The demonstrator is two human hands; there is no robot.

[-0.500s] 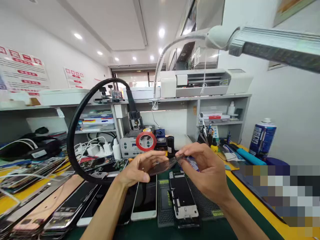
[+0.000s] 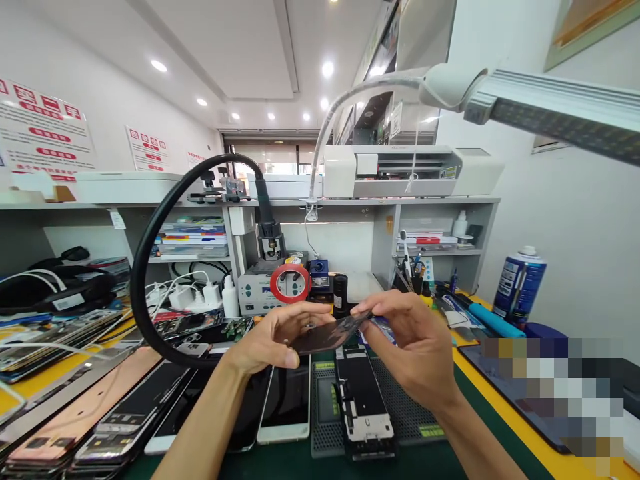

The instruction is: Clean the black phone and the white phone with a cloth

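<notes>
A thin, dark, glossy phone-sized sheet (image 2: 320, 338) is held tilted in the air between my hands; its exact kind does not show. My left hand (image 2: 265, 339) grips its left end, thumb below and fingers above. My right hand (image 2: 413, 343) pinches its far right corner between thumb and fingertips. Below lies a disassembled phone screen assembly (image 2: 367, 400) with a black back and a bare metal lower plate, resting on a grey perforated mat (image 2: 325, 433). Left of it is a white-framed phone (image 2: 285, 432) with a dark screen, partly behind my left wrist.
Stacked phone parts (image 2: 95, 407) spread at the left. A black hose (image 2: 143, 267) arches from the grey station (image 2: 253, 293), where a red tape roll (image 2: 290, 283) stands. A spray can (image 2: 520, 283) and a dark flat panel (image 2: 500, 380) are at the right. A lamp (image 2: 560, 110) hangs overhead.
The sheet has tilted slightly, so more of its dark surface shows. Both hands keep their grip in nearly the same place. The camera view has shifted a little.
</notes>
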